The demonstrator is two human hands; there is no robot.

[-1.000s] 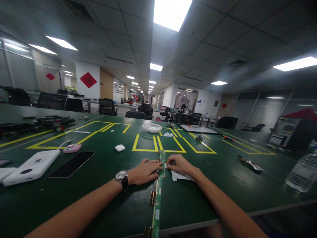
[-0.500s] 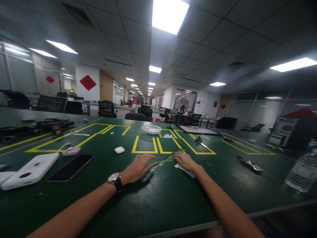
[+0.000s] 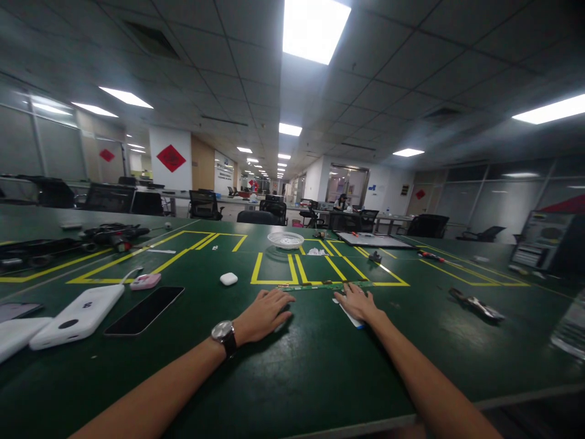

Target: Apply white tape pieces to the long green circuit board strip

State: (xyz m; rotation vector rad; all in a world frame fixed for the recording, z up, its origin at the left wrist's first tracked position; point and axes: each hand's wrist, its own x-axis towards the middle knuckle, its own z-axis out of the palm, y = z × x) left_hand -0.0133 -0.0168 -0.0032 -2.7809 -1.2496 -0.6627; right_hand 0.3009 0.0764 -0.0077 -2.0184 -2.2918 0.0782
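Observation:
A long, narrow green circuit board (image 3: 315, 286) lies flat on the green table, along the near edge of the yellow tape boxes. My left hand (image 3: 264, 314), below a wrist watch, rests by the board's left end with its fingers spread and nothing held. At the board's right part is my right hand (image 3: 358, 301), fingers stretched out, the tips touching or right beside the board. Under that hand's left side lies a small white packet (image 3: 351, 314), partly covered. Whether either hand presses on the board I cannot tell.
Left are a white power bank (image 3: 80, 317), a phone (image 3: 145, 311), a pink case (image 3: 145, 281) and a white earbud case (image 3: 228, 278). A white basket (image 3: 286, 240) stands ahead. Right are a metal tool (image 3: 476, 305), a screwdriver (image 3: 430, 256) and a water bottle (image 3: 571, 323).
The circuit board has gone from a slanted position between my hands to lying straight across the table, farther forward. My fingers have opened from it. The view has turned slightly left.

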